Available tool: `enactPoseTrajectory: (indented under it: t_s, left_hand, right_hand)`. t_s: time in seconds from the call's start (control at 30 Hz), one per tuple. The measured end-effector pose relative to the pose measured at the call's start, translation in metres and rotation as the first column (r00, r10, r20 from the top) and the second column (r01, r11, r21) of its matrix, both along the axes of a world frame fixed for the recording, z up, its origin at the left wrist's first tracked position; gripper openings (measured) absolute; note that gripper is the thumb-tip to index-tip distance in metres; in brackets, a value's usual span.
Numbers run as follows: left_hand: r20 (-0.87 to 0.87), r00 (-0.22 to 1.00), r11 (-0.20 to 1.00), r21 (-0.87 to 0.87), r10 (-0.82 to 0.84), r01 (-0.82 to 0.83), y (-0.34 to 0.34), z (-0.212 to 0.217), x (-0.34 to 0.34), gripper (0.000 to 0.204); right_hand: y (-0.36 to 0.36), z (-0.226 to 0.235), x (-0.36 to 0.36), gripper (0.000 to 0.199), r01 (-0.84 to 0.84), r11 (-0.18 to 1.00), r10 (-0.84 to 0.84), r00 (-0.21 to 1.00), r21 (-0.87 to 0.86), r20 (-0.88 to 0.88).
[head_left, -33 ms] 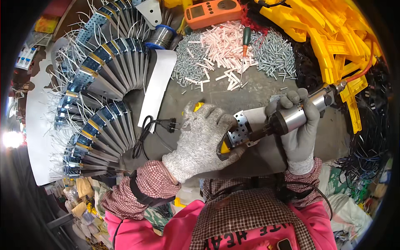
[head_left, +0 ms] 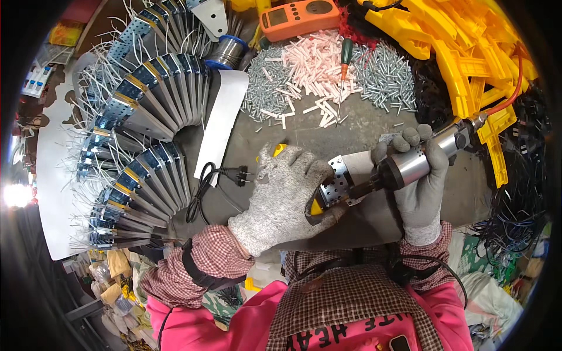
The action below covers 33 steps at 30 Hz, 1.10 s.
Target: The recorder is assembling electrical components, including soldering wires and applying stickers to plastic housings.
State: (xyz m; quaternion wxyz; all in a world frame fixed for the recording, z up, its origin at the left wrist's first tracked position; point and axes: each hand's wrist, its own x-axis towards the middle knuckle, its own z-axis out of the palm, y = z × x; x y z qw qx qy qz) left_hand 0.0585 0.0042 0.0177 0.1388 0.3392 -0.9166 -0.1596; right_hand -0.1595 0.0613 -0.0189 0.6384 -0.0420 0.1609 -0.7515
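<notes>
In a grey speckled glove, my left hand [head_left: 287, 190] is closed over a yellow plastic part [head_left: 317, 206], mostly hidden beneath the palm. A perforated metal bracket [head_left: 335, 181] juts from it, beside a flat grey plate [head_left: 358, 166]. My right hand [head_left: 422, 196], also gloved, wraps round a silver air screwdriver [head_left: 414, 168]. The tool's dark nose points left and reaches the bracket; its exact contact point cannot be made out. A red hose [head_left: 513, 96] runs from the tool's rear. Just left of my left hand lies a black power plug [head_left: 237, 174] on its cord.
Curved rows of metal plates with white wires [head_left: 155, 99] stand at left by a white strip [head_left: 221, 126]. Behind my hands lie screws [head_left: 386, 76], pink sleeves [head_left: 313, 64], a screwdriver [head_left: 346, 55], solder spool [head_left: 227, 52] and orange meter [head_left: 298, 19]. Yellow housings [head_left: 462, 52] fill the far right.
</notes>
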Motion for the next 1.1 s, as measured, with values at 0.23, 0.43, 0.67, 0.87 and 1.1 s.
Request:
enactPoseTrajectory:
  t_s: [0.23, 0.43, 0.67, 0.87, 1.1]
  left_hand:
    - [0.083, 0.996, 0.998, 0.057, -0.031, 0.026, -0.001, 0.002, -0.004, 0.049]
    - [-0.029, 0.997, 0.990, 0.124, 0.076, -0.072, 0.000, -0.001, -0.010, 0.029]
    - [-0.062, 0.993, 0.993, 0.072, 0.102, -0.097, -0.003, -0.002, -0.010, 0.024]
    - [-0.140, 0.987, 0.997, 0.013, 0.079, -0.078, -0.002, -0.010, -0.002, 0.029]
    - [-0.160, 0.984, 0.995, 0.066, 0.081, -0.071, -0.005, -0.007, 0.000, 0.032]
  right_hand:
    - [0.001, 0.008, 0.004, 0.040, 0.008, 1.000, -0.007, 0.991, 0.008, -0.137]
    - [-0.013, 0.006, -0.014, 0.044, 0.107, 0.994, -0.105, 0.987, 0.008, -0.121]
    - [-0.010, 0.012, 0.009, 0.040, 0.071, 0.995, -0.097, 0.808, -0.066, -0.581]
    - [-0.008, 0.013, -0.006, 0.035, 0.122, 0.991, -0.134, 0.936, -0.057, -0.326]
    - [-0.014, 0.005, -0.002, 0.036, 0.065, 0.979, -0.120, 0.947, -0.191, -0.296]
